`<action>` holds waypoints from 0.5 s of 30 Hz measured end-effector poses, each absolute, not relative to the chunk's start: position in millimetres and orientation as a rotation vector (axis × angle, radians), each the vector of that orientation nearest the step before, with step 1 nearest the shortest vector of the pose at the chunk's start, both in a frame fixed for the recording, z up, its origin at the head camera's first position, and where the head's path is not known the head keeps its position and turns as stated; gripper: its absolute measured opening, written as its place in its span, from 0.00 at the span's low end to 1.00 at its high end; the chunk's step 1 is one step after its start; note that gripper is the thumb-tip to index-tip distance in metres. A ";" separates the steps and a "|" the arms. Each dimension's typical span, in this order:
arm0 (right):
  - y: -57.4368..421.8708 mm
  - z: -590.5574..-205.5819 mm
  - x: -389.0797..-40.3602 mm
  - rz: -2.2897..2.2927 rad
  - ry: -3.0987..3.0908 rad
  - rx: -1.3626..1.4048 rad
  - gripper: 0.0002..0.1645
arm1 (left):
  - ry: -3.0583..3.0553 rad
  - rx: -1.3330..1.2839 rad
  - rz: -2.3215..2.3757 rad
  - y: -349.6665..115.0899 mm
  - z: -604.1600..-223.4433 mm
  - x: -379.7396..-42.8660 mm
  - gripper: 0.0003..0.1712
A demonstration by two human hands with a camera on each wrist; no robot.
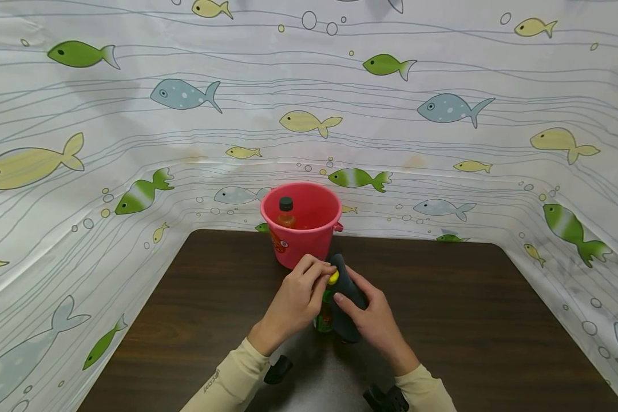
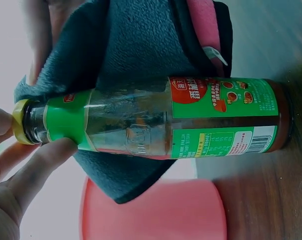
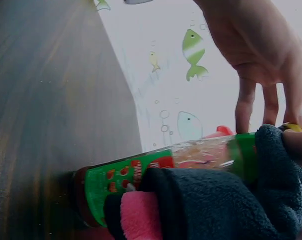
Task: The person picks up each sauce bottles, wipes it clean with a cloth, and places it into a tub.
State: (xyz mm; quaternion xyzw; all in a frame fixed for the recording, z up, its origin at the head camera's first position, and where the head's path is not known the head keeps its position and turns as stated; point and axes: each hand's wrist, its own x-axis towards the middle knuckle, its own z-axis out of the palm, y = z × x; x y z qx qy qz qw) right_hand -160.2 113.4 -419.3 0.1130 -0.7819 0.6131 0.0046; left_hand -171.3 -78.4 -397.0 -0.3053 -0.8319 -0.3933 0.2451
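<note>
A glass sauce bottle (image 2: 133, 122) with green labels stands upright on the table in front of me. At its top, my left hand (image 1: 294, 296) pinches the yellow cap (image 1: 333, 277) between fingers and thumb. My right hand (image 1: 378, 317) holds a folded dark grey cloth (image 1: 347, 320) against the bottle's right side. The left wrist view shows the cloth's fleecy surface spread behind the bottle, with a pink side (image 2: 203, 22) at one corner. Some brownish-red sauce shows at the bottom of the bottle, and its upper glass is see-through.
Just beyond my hands, a pink bucket (image 1: 316, 243) stands on the dark wood table (image 1: 201, 320). Inside it is a bottle with a black cap (image 1: 285, 204). A white sheet printed with fish (image 1: 309, 74) hangs around the table's back and sides.
</note>
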 end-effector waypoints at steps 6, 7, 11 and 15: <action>110.3 -427.0 -161.5 1.887 -2.465 0.414 0.38 | -2.280 -0.828 -1.074 -78.3 -397.1 -171.4 0.12; 110.0 -428.1 -161.3 1.892 -2.463 0.416 0.38 | -2.282 -0.827 -1.074 -78.2 -397.2 -171.6 0.12; 109.5 -435.3 -161.4 1.878 -2.475 0.395 0.38 | -2.279 -0.827 -1.086 -78.5 -397.1 -170.8 0.13; 109.8 -444.2 -162.0 1.844 -2.500 0.372 0.38 | -2.277 -0.825 -1.096 -78.7 -396.9 -170.5 0.13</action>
